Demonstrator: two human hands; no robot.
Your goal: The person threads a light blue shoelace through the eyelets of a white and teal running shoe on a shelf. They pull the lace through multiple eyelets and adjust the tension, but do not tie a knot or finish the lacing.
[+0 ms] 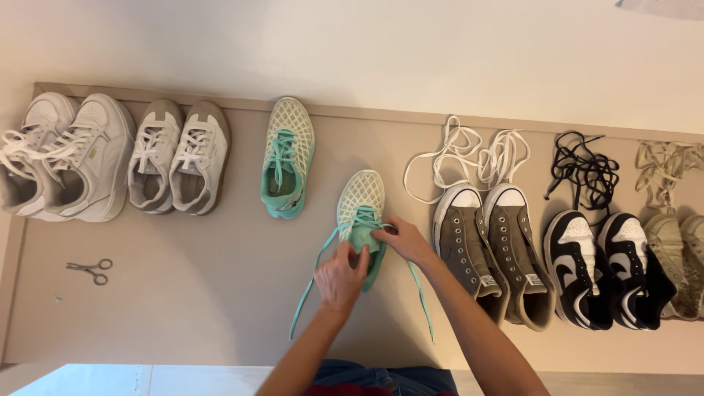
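Note:
A teal and white mesh sneaker (pixel 361 196) lies on the beige floor in front of me, toe pointing away. My left hand (pixel 339 277) grips its heel and tongue area. My right hand (pixel 405 240) pinches the teal lace (pixel 312 286) at the eyelets. The two lace ends trail loose toward me on either side. Its matching sneaker (pixel 287 155) stands further back to the left, laced.
Two pairs of white sneakers (pixel 117 158) stand at the left. Small scissors (pixel 92 270) lie on the floor at the left. On the right are grey high-tops (pixel 488 249), black and white sneakers (pixel 609 268) and a worn pale pair, each with loose laces (pixel 469 155) behind them.

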